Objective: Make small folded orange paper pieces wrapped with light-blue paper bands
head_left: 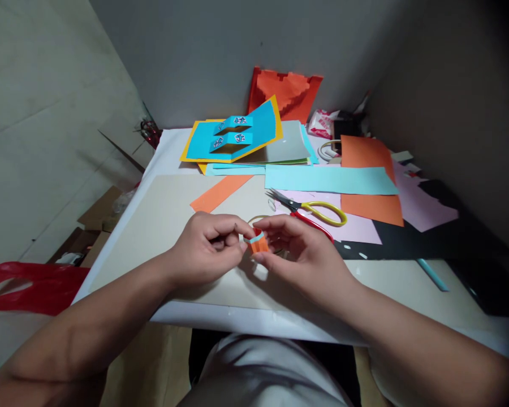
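Both hands meet over the beige cardboard sheet (161,226) near the table's front edge. My left hand (210,243) and my right hand (299,249) pinch a small folded orange paper piece (258,243) that has a light blue band across its top. Fingers of both hands are curled around it. A roll of tape (263,220) lies just behind the hands, partly hidden by them. Scissors (309,210) with yellow and red handles lie shut just beyond my right hand.
An orange strip (220,192), a light blue paper sheet (331,180), orange paper (367,164), pink paper (424,206) and black paper (441,237) cover the table. A blue-and-yellow pop-up card (233,138) and an orange stepped card (286,93) stand at the back. A red bag (29,285) lies lower left.
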The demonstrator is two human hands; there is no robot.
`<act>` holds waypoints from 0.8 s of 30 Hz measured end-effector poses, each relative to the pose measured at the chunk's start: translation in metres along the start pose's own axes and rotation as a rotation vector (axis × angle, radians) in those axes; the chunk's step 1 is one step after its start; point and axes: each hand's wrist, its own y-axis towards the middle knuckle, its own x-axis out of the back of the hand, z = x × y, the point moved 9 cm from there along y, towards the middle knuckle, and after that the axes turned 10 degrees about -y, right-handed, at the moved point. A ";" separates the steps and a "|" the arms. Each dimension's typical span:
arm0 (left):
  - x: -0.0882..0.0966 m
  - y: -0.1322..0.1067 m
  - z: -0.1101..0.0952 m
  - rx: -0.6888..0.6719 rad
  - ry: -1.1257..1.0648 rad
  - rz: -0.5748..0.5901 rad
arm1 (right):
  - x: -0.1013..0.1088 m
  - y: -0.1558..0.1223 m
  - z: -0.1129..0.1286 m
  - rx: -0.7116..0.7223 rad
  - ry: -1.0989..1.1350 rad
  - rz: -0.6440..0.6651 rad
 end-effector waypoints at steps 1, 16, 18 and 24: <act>0.001 0.000 -0.002 -0.022 0.015 -0.011 | 0.004 -0.001 0.004 0.056 -0.059 -0.042; 0.007 -0.011 -0.037 -0.359 0.303 -0.152 | 0.017 -0.022 0.045 0.512 -0.594 -0.308; 0.006 -0.011 -0.040 -0.387 0.336 -0.147 | 0.017 -0.022 0.045 0.514 -0.592 -0.303; 0.002 -0.009 -0.032 -0.326 0.393 -0.089 | 0.018 -0.016 0.034 0.407 -0.467 -0.263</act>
